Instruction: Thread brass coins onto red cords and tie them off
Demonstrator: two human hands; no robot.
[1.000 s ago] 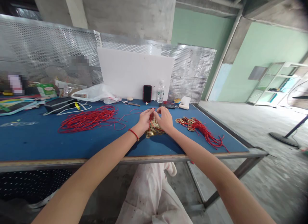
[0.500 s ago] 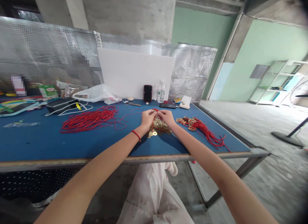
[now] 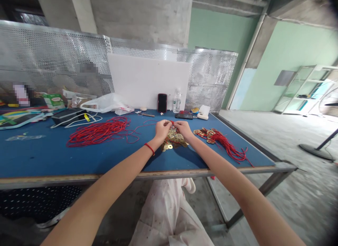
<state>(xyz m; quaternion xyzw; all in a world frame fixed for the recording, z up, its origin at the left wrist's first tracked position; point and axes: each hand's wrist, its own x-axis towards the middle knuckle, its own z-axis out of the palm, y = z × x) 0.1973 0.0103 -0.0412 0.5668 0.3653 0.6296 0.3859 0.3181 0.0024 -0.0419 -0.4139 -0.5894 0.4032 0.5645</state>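
Observation:
My left hand (image 3: 162, 129) and my right hand (image 3: 184, 128) meet above a pile of brass-coloured coins (image 3: 174, 137), some with holes in the middle. Between their fingertips both pinch a red cord (image 3: 172, 122); its knot or loop is too small to make out. A thin strand runs left from my left hand toward a loose bundle of red cords (image 3: 101, 131). To the right of my right hand lies a bunch of coins tied on red cords (image 3: 221, 142), the tails spread toward the table's right edge.
A phone (image 3: 162, 103) stands upright at the back beside a clear water bottle (image 3: 176, 102). Another phone (image 3: 183, 116) lies flat near a white object (image 3: 203, 112). Farther left are a white plastic bag (image 3: 105, 103) and a black box (image 3: 69, 116) with a white cable.
My hands stay nearly in place above the coins, with the fingertips shifting slightly around the red cord. The view has moved a little; nothing else visibly differs.

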